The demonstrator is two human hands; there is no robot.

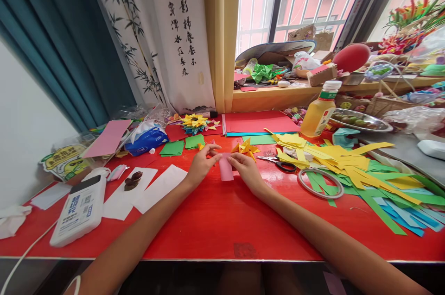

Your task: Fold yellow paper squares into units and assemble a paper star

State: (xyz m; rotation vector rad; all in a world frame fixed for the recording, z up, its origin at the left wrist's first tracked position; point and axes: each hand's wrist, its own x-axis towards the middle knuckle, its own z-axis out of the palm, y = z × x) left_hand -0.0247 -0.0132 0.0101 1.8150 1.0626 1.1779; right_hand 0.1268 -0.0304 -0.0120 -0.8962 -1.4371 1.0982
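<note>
A small pink paper strip (226, 169) lies on the red table (222, 221) between both hands. My left hand (202, 162) pinches its upper left edge with fingers pressed together. My right hand (245, 166) grips the strip's right side, fingers closed on it. A yellow folded paper shape (246, 148) sits just behind my right hand. Scissors (280, 162) lie to its right.
Yellow, green and blue paper strips (361, 174) pile up at the right beside a tape ring (320, 184). A juice bottle (318, 109), red paper sheets (259, 122), a tissue pack (146, 137), white sheets (139, 191) and a wipes pack (80, 209) surround the hands.
</note>
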